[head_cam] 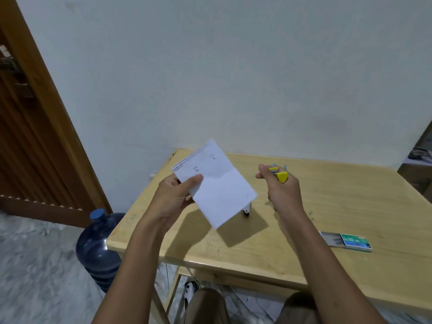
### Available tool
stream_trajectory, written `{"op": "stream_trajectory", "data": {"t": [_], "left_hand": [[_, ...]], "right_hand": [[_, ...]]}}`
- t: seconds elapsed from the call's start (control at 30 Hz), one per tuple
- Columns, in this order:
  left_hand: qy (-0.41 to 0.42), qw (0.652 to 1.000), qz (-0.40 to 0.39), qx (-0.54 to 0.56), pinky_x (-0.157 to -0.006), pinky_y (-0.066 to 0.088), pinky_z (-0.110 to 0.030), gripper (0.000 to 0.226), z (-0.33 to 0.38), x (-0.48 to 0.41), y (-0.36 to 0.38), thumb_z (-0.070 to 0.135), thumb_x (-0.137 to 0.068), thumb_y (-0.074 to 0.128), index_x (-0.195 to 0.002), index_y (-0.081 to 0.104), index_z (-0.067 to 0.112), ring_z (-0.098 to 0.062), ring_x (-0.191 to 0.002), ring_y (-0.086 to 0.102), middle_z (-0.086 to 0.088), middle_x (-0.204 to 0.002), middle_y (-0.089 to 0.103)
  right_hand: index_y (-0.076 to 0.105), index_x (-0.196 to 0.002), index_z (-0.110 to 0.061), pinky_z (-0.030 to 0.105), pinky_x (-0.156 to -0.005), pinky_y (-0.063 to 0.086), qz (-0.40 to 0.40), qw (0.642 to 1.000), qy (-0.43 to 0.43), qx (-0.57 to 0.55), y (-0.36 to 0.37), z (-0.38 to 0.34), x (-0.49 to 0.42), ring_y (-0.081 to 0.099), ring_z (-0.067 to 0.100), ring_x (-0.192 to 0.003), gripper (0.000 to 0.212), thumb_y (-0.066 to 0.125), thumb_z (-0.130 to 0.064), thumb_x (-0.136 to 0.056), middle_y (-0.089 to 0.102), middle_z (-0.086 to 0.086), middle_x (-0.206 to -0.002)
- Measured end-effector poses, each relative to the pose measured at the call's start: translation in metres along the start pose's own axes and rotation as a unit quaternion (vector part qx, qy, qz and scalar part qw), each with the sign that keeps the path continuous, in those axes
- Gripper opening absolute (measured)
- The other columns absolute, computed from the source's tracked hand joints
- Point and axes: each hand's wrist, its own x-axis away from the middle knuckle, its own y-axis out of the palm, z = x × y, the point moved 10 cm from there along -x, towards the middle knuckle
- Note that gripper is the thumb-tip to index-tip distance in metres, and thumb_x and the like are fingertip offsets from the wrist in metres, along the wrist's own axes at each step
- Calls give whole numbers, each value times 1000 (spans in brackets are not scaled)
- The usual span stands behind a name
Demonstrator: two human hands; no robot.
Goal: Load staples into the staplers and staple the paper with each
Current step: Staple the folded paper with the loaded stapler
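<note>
My left hand [176,195] holds a folded stack of white paper [217,185] above the wooden table [339,206], thumb on top of the sheets. To its right, my right hand [280,190] grips a small yellow stapler [280,175], lifted off the table. Just behind that hand a blue stapler [279,166] peeks out; whether it lies on the table or is in the hand I cannot tell. Another small stapler [246,211] lies on the table, mostly hidden under the paper. A green staple box [350,240], slid open, lies at the table's right front.
A blue water jug [98,249] stands on the floor left of the table. A brown wooden door [35,136] is at the far left, a white wall behind the table. My knees are under the table's front edge.
</note>
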Motion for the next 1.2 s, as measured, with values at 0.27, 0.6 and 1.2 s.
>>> {"op": "stream_trajectory", "data": {"t": [0.27, 0.6, 1.2], "left_hand": [[-71, 973, -159, -152, -86, 57, -35, 23, 2, 10, 36, 17, -94, 62, -114, 72, 13, -25, -98, 72, -8, -112, 75], [-25, 994, -32, -97, -66, 55, -28, 24, 7, 1, 6, 25, -90, 68, -108, 73, 10, -22, -83, 71, -10, -106, 76], [-3, 999, 29, 41, -66, 52, -27, 16, -18, 11, 27, 8, -90, 66, -75, 64, 10, -10, -51, 56, 2, -63, 64]], "right_hand": [[49, -55, -25, 22, -44, 21, -227, 971, -12, 81, 48, -25, 11, 28, 17, -48, 43, 70, -47, -86, 33, 2, -57], [50, -65, -19, 20, -43, 23, -95, 994, 31, -49, 29, -2, 8, 25, 14, -45, 34, 69, -29, -91, 28, -5, -50], [56, -84, -22, 27, -52, 29, -32, 988, 124, -83, 16, 24, 12, 33, 14, -52, 26, 69, -45, -84, 43, -2, -70]]}}
